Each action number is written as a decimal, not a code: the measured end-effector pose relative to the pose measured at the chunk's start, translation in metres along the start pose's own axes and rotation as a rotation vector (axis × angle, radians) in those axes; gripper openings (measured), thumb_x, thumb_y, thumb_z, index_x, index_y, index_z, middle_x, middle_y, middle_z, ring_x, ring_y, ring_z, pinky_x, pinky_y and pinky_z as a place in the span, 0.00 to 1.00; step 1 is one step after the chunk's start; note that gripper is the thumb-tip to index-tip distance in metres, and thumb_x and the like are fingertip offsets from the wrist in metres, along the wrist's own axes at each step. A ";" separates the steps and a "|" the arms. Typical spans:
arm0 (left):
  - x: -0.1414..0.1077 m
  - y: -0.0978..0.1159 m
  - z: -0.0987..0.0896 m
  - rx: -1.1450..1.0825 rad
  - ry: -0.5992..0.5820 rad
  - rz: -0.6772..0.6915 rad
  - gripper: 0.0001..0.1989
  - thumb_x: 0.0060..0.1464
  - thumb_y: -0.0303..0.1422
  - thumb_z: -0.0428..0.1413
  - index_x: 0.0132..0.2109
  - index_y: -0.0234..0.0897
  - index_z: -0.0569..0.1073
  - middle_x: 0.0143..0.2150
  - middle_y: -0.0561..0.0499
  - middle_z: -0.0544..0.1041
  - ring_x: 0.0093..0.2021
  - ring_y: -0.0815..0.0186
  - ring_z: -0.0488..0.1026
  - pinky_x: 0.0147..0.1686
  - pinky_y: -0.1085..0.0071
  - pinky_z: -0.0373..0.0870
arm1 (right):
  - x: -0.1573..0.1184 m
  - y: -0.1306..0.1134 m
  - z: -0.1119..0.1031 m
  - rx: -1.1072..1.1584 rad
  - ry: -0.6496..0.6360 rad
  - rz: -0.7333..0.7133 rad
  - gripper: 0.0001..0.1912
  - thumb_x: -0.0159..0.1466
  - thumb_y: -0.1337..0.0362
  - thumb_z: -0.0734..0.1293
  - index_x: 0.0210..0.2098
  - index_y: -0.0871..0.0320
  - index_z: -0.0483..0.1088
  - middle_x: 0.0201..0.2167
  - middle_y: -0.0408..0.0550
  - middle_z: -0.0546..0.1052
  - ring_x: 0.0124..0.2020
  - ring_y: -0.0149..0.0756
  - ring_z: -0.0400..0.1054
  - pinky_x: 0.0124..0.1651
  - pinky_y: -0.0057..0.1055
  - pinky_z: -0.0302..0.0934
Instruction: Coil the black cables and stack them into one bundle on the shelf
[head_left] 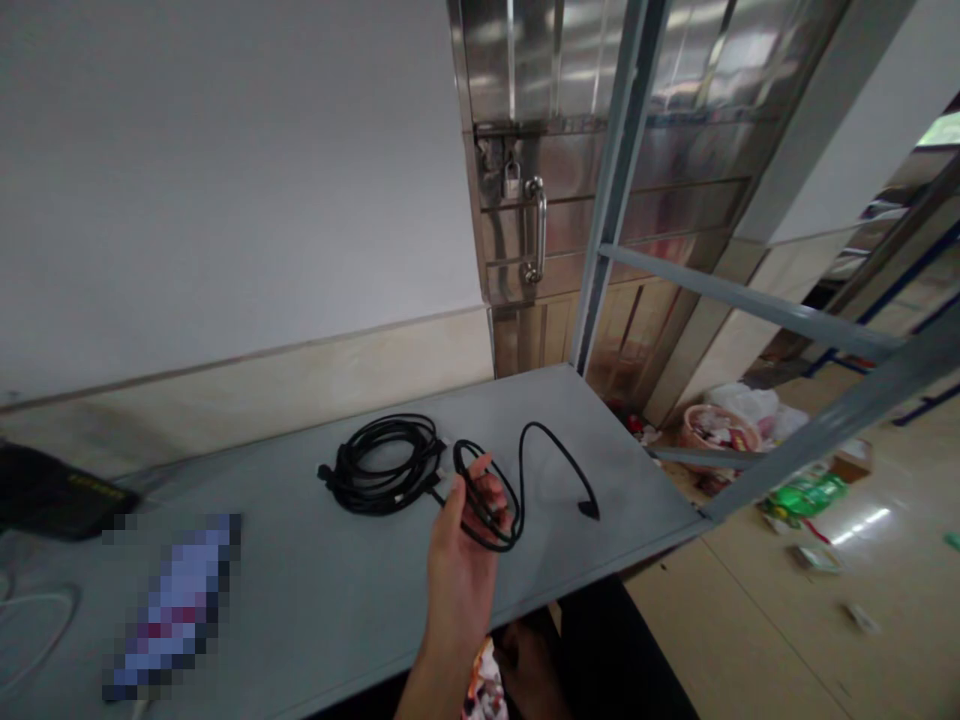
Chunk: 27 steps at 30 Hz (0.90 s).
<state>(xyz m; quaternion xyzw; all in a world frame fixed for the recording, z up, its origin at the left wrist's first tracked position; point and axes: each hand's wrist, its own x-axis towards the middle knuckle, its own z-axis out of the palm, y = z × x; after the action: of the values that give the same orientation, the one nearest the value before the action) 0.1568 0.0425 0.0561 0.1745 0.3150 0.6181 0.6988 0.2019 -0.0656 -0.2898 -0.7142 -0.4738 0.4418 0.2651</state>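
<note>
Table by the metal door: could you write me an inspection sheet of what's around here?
Surface: grey table, partly occupied.
Job's things: looped black cable, in hand; coiled black cable, on the table.
Clutter: dark object and blurred blue item, left side.
Grip: left hand holds the looped cable; right hand low, shadowed, hold unclear.
Cables: black ones above, whether joined unclear; white cable, far left.
Surroundings: metal door with padlock, grey frame, filled basket.

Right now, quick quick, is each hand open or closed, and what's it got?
Left hand: loosely closed, holding a looped black cable.
Right hand: low in shadow, so I can't tell.
</note>
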 end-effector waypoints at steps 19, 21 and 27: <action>-0.009 0.006 0.043 0.388 -0.306 -0.086 0.32 0.66 0.44 0.68 0.69 0.35 0.72 0.53 0.35 0.87 0.38 0.60 0.86 0.37 0.69 0.74 | -0.003 -0.022 -0.015 0.033 -0.012 0.037 0.09 0.58 0.60 0.75 0.28 0.54 0.72 0.31 0.45 0.79 0.40 0.46 0.76 0.46 0.37 0.65; -0.011 0.021 0.059 0.544 -0.448 -0.035 0.31 0.70 0.46 0.64 0.71 0.34 0.71 0.47 0.37 0.88 0.31 0.63 0.83 0.35 0.68 0.72 | -0.003 -0.025 -0.019 0.038 -0.025 0.041 0.12 0.63 0.56 0.77 0.30 0.54 0.73 0.32 0.44 0.78 0.40 0.43 0.76 0.46 0.37 0.67; -0.005 0.050 0.079 1.060 -0.640 0.226 0.15 0.70 0.45 0.63 0.51 0.39 0.84 0.33 0.46 0.84 0.22 0.62 0.73 0.29 0.65 0.70 | -0.007 -0.033 -0.026 0.047 -0.040 0.058 0.16 0.75 0.50 0.74 0.47 0.57 0.78 0.45 0.48 0.81 0.45 0.38 0.77 0.49 0.36 0.74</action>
<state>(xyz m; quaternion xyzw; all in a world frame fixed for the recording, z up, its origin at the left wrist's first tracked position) 0.1711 0.0580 0.1474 0.7056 0.3336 0.3653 0.5074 0.2091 -0.0574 -0.2488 -0.7122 -0.4476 0.4746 0.2592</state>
